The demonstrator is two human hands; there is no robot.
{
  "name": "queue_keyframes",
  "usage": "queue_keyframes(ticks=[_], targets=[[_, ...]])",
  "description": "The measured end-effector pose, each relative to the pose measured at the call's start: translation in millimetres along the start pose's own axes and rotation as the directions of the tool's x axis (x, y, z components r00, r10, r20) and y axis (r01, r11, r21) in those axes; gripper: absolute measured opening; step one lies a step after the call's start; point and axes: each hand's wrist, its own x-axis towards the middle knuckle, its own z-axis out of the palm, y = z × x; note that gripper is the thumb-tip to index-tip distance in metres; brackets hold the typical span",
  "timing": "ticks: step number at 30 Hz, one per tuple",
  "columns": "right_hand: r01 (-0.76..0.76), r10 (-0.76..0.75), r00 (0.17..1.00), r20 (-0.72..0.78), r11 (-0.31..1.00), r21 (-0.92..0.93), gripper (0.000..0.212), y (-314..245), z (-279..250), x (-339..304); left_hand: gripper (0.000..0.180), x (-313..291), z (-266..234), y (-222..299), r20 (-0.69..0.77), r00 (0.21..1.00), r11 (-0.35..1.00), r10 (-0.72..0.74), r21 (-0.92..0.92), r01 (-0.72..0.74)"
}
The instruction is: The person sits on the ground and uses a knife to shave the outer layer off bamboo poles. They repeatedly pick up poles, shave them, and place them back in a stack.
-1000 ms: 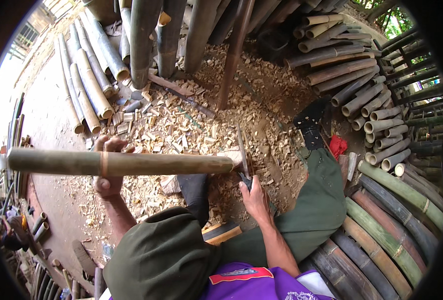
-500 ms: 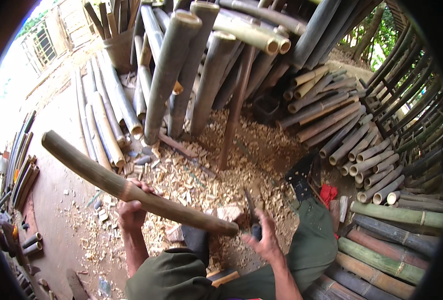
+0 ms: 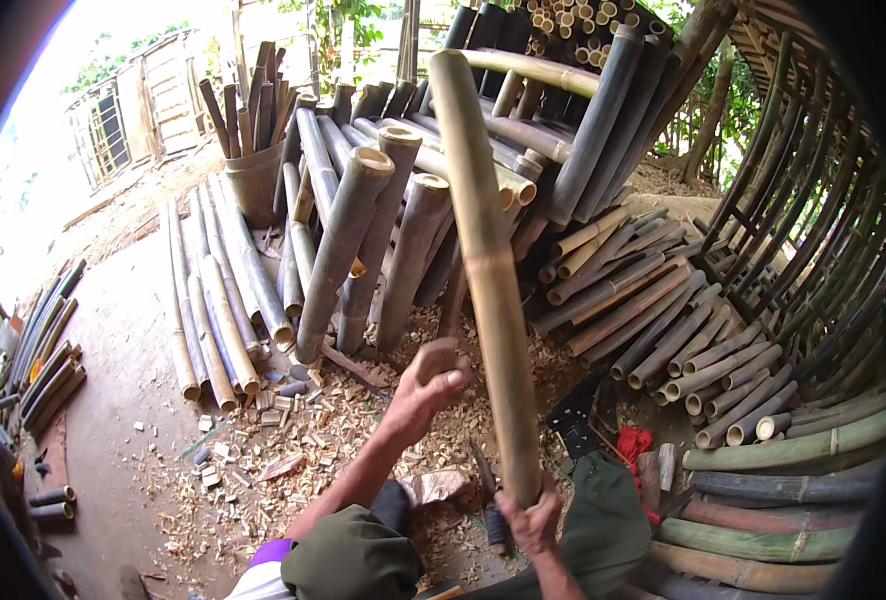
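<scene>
A thick bamboo pole (image 3: 498, 300) stands nearly upright in front of me, its top leaning slightly left. My right hand (image 3: 531, 515) is closed around its lower end. Beside the pole, to its left, my left hand (image 3: 431, 388) is held off it, empty, with fingers loosely bent and thumb apart; the fingertips are blurred. Just left of my right hand is a knife (image 3: 497, 525) with a dark handle, its blade pointing up and away among the chips. A pale wood block (image 3: 435, 486) lies left of the knife.
Wood chips (image 3: 263, 450) cover the ground. Upright bamboo tubes (image 3: 348, 250) lean on a rack ahead. More cut bamboo (image 3: 718, 370) is stacked at right, with long green and dark poles (image 3: 783, 540) nearer. A red cloth (image 3: 635, 440) lies by my right leg. Split lengths (image 3: 53, 380) rest far left.
The bamboo pole has swung from slanting across to the left to nearly upright. My left hand has let go of it and moved right; my right hand has taken hold of its lower end.
</scene>
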Motion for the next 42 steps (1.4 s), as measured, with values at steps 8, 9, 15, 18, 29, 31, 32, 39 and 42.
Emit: queue_keyframes(ticks=[8, 9, 15, 18, 29, 31, 32, 39, 42], targets=[[0.299, -0.33, 0.94, -0.085, 0.917, -0.264, 0.058, -119.0, -67.3, 237.1, 0.04, -174.7, -110.4, -145.4, -0.092, 0.986, 0.382, -0.142, 0.913, 0.141], [0.28, -0.309, 0.95, -0.04, 0.903, -0.325, 0.062, -129.0, -67.7, 272.4, 0.041, -173.4, -110.8, -147.9, -0.057, 0.976, 0.313, -0.21, 0.942, 0.123], [0.214, -0.242, 0.969, 0.047, 0.733, -0.646, 0.072, -190.2, -12.6, 425.6, 0.045, -147.9, -103.6, -170.4, -0.14, 0.971, 0.245, -0.192, 0.952, 0.185], [0.234, -0.221, 0.969, 0.105, 0.707, -0.668, 0.076, -196.3, 19.0, 472.4, 0.046, -151.9, -92.9, -173.7, -0.163, 0.964, 0.277, -0.211, 0.936, 0.219], [0.239, -0.189, 0.931, -0.312, 0.962, 0.129, 0.03, -63.9, 12.6, 302.5, 0.048, -161.1, -111.1, -165.5, -0.176, 0.973, 0.271, -0.146, 0.939, 0.211], [0.059, -0.037, 0.984, -0.176, 0.99, 0.124, 0.027, 3.8, 31.7, 216.9, 0.048, -154.7, -107.8, -170.4, -0.145, 0.979, 0.261, -0.144, 0.949, 0.178], [0.217, -0.22, 0.973, -0.076, 0.975, -0.038, 0.024, 68.3, 32.8, 173.5, 0.052, -146.7, -92.7, -171.8, -0.196, 0.952, 0.266, -0.236, 0.929, 0.257], [-0.633, 0.481, 0.648, 0.591, 0.771, 0.066, 0.017, 101.1, 94.3, -90.3, 0.021, -150.0, -100.3, -179.1, -0.208, 0.976, 0.244, -0.072, 0.945, 0.219], [-0.32, 0.329, 0.724, 0.607, 0.939, -0.128, 0.019, 93.5, 95.6, -109.7, 0.022, -154.9, -99.2, -178.6, -0.175, 0.983, 0.227, -0.053, 0.957, 0.183]])
